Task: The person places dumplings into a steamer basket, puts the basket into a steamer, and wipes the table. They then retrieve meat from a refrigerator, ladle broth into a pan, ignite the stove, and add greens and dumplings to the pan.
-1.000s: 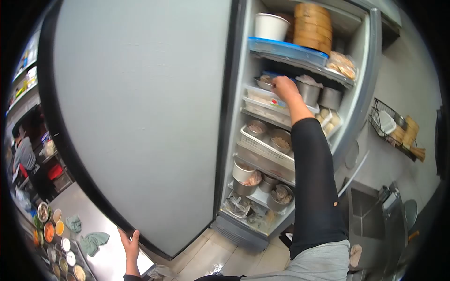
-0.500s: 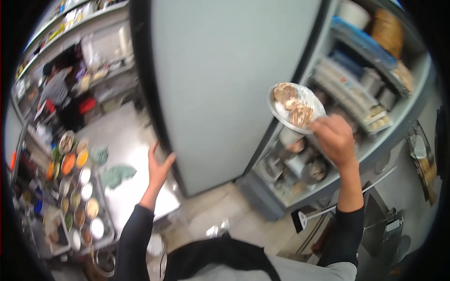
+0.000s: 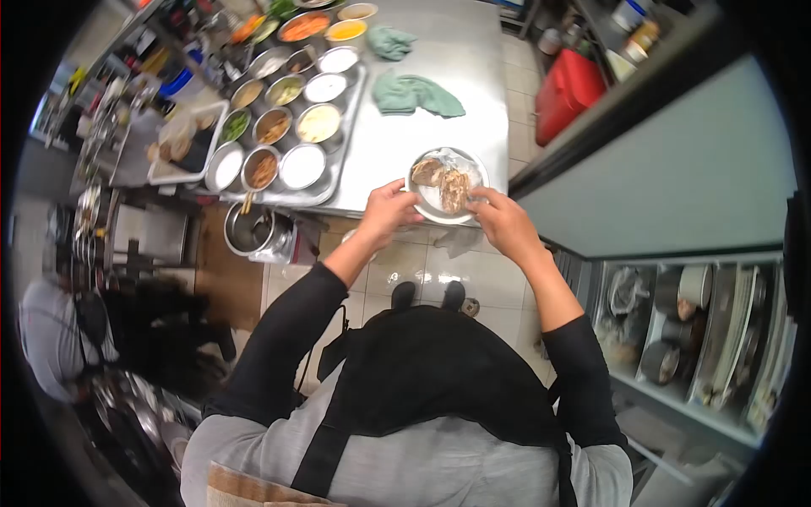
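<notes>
A round metal plate (image 3: 446,186) carrying brown pieces of food under clear wrap is held in front of me, over the edge of the steel counter (image 3: 439,59). My left hand (image 3: 390,209) grips the plate's left rim. At the right rim, my right hand (image 3: 500,217) has its fingers on the plate's edge and on the wrap.
On the counter sit a tray of several metal bowls with sauces and toppings (image 3: 291,127) and two green cloths (image 3: 414,91). The fridge door (image 3: 676,169) and its open shelves of pots (image 3: 684,321) are at my right. A red bin (image 3: 570,89) stands behind. Another person (image 3: 51,338) stands at far left.
I turned away from the fridge toward the counter. My right hand brought the plate down from the shelf, and my left hand left the door and took hold of the plate.
</notes>
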The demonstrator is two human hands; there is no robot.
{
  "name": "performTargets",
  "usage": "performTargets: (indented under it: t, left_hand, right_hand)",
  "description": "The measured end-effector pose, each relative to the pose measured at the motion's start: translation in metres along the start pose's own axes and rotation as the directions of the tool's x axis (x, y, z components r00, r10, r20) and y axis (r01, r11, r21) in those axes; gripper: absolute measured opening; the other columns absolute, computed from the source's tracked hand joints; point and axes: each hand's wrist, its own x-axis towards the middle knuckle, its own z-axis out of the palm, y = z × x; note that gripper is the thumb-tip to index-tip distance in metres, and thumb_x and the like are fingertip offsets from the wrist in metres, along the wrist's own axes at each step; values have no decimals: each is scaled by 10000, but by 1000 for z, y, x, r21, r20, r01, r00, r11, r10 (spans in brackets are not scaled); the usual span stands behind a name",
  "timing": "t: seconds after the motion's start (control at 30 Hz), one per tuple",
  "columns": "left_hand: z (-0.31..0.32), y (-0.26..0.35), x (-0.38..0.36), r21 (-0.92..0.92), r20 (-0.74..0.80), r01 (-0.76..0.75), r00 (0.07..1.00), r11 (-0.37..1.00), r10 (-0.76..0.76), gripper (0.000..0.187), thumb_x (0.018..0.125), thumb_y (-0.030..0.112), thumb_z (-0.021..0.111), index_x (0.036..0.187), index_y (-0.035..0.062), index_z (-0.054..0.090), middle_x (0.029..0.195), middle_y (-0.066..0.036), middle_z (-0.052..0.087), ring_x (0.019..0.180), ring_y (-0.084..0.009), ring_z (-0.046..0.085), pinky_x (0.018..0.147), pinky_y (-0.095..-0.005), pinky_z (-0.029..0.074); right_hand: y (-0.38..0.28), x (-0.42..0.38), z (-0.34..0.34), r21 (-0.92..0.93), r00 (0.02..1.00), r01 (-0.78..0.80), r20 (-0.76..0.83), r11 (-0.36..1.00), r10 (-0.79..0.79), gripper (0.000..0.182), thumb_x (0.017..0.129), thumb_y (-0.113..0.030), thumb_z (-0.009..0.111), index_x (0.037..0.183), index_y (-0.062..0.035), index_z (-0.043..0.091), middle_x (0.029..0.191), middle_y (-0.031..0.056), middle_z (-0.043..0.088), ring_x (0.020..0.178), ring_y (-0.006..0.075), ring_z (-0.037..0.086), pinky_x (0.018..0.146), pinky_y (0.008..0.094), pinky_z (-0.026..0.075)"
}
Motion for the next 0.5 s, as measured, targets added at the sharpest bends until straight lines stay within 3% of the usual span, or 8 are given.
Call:
performTargets:
  t: [0.03, 0.1, 0.13, 0.17, 0.23, 0.27, 0.43, 0.5]
  left_hand:
    - [-7, -11, 7, -28, -79, -23, 997, 999, 21, 348, 892, 25, 598, 1234, -35, 574, 944, -87, 680, 699, -130, 659, 639, -233, 581]
    - [6, -19, 9, -108, -194, -79, 979, 991, 57, 426, 875, -5, 616, 1287, -55, 520, 965, -104, 651, 743, -150, 662, 660, -245, 594]
    - [13, -30, 11, -139, -290, -138, 952, 981, 93, 472, 870, -14, 622, 1319, -55, 482, 997, -112, 621, 768, -165, 661, 667, -257, 600]
    - [18, -40, 12, -160, -382, -195, 916, 968, 122, 520, 866, -23, 627, 1351, -55, 445, 1030, -120, 591, 793, -179, 660, 675, -270, 607]
    - [29, -49, 10, -146, -379, -272, 903, 951, 200, 594, 863, -32, 630, 1389, -21, 354, 1098, -137, 526, 819, -205, 654, 683, -294, 616]
    - [37, -49, 6, -137, -443, -294, 872, 946, 207, 594, 863, -35, 628, 1381, 2, 338, 1120, -144, 517, 816, -209, 654, 686, -298, 617]
    - [48, -49, 8, -213, -540, -335, 823, 918, 175, 608, 841, -80, 602, 1340, 90, 301, 1119, -144, 519, 793, -226, 669, 652, -311, 623]
    - [46, -50, 12, -226, -540, -334, 825, 915, 168, 614, 847, -83, 595, 1348, 93, 287, 1132, -156, 525, 782, -232, 673, 652, -321, 620]
  right_hand:
    - [0, 10, 11, 22, 999, 28, 21, 999, -28, 182, 799, -32, 662, 978, -46, 694, 1000, 67, 675, 723, 259, 629, 666, 363, 511]
    - [9, 25, 21, 170, 929, -367, 117, 914, 351, 123, 838, -57, 658, 951, -47, 705, 988, 89, 681, 775, 287, 653, 696, 375, 517]
    - [28, 28, 41, 132, 900, -435, 107, 891, 423, 165, 824, -184, 716, 906, -40, 713, 918, 122, 691, 792, 294, 668, 690, 387, 517]
    - [28, 40, 46, 139, 906, -420, 132, 897, 403, 165, 824, -184, 716, 906, -40, 713, 918, 122, 691, 792, 294, 668, 690, 387, 517]
    - [24, 62, 54, -38, 674, -689, 332, 723, 660, 319, 784, -337, 771, 876, -38, 710, 832, 142, 691, 785, 309, 675, 680, 408, 516]
    - [22, 68, 59, -133, 679, -665, 302, 734, 670, 412, 738, -429, 795, 832, -40, 696, 793, 142, 689, 774, 322, 677, 683, 433, 515]
    - [16, 70, 80, -93, 687, -665, 313, 741, 656, 337, 748, -350, 798, 820, -51, 661, 824, 137, 684, 791, 335, 670, 692, 441, 512]
    - [8, 64, 83, -28, 834, -527, 177, 849, 523, 240, 772, -263, 774, 848, -64, 662, 865, 112, 667, 801, 330, 660, 701, 441, 509]
